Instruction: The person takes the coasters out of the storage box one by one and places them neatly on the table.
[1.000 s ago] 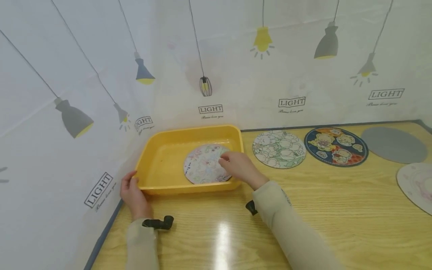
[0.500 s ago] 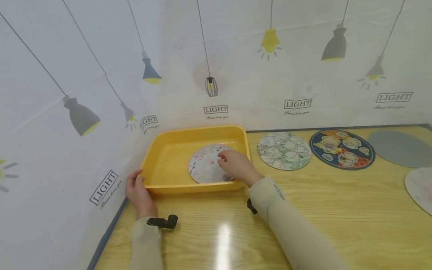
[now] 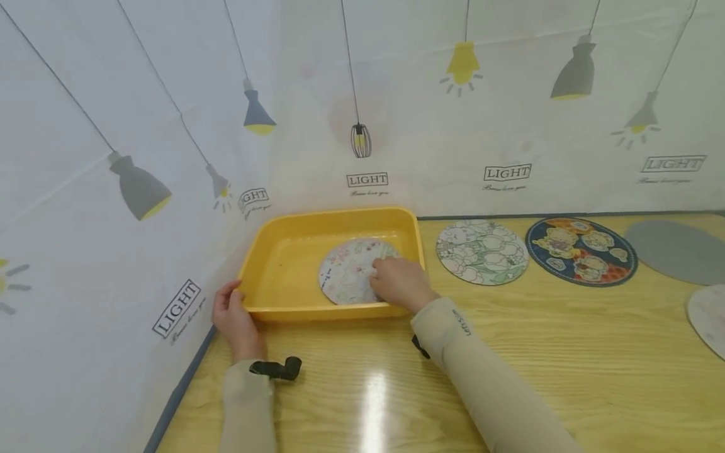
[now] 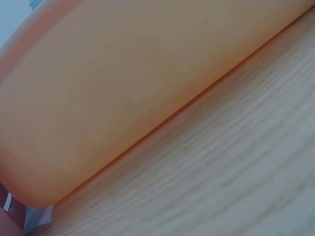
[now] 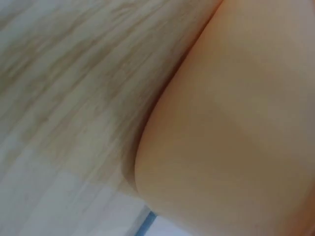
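A yellow plastic tray [image 3: 317, 311] stands on the wooden table in the head view. My left hand [image 3: 235, 318] grips its near left corner, thumb at the rim. Inside the tray, toward the right, lies a round mat [image 3: 347, 277] with a pale, multicoloured drawing. Over the mat's right part is my right hand [image 3: 402, 283], fingers bent downward; its fingertips are hidden, so I cannot tell whether they pinch anything. The tray's outer wall fills much of the left wrist view [image 4: 123, 88] and the right wrist view [image 5: 221, 123].
Right of the tray lie a green-and-white flowered round mat [image 3: 481, 251], a dark blue one with cartoon figures [image 3: 583, 251] and a plain grey one [image 3: 682, 251]. A pale mat [image 3: 710, 321] is cut off at the right edge. A lamp-printed cloth [image 3: 430, 138] hangs behind and at the left.
My right hand has lowered over the mat and its fingers have bent further down. My left hand stays at the tray's corner. The whole view has shifted slightly.
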Available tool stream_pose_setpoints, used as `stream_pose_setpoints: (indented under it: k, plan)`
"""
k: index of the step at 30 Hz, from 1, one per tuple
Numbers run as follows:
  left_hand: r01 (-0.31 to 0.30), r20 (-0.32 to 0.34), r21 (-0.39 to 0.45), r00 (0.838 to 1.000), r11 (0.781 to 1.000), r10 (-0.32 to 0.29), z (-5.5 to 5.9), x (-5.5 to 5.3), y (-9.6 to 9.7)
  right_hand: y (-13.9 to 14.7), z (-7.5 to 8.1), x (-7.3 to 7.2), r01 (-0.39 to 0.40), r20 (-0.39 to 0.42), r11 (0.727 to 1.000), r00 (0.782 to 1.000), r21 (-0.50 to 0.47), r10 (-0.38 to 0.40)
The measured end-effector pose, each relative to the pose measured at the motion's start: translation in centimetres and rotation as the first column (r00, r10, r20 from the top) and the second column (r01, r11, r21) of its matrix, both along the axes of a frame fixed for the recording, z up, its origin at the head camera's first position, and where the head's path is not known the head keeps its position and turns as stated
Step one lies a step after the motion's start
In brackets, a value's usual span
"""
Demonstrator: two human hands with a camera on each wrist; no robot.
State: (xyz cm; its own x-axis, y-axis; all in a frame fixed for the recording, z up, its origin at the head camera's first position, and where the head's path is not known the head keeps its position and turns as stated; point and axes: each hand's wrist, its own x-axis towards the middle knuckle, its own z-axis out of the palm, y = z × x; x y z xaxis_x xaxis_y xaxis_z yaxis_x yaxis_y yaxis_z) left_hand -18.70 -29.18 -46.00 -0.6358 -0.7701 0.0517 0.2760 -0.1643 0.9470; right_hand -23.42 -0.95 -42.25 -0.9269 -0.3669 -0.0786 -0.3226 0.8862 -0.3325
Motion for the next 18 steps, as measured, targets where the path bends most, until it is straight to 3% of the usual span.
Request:
stream_pose_setpoints:
  k: [8,18]
  plan:
    - [0.001,0.025,-0.001,1.000,1.000,-0.001,-0.05,0.05,0.21,-0.43,-0.16,0.18,0.085,0.019,0.992,0.996,0.088,-0.087]
    - [0.005,0.024,-0.013,1.000,1.000,-0.005,0.00,0.02,0.11,-0.66,0.00,0.01,0.112,0.014,0.990,0.993,0.085,-0.113]
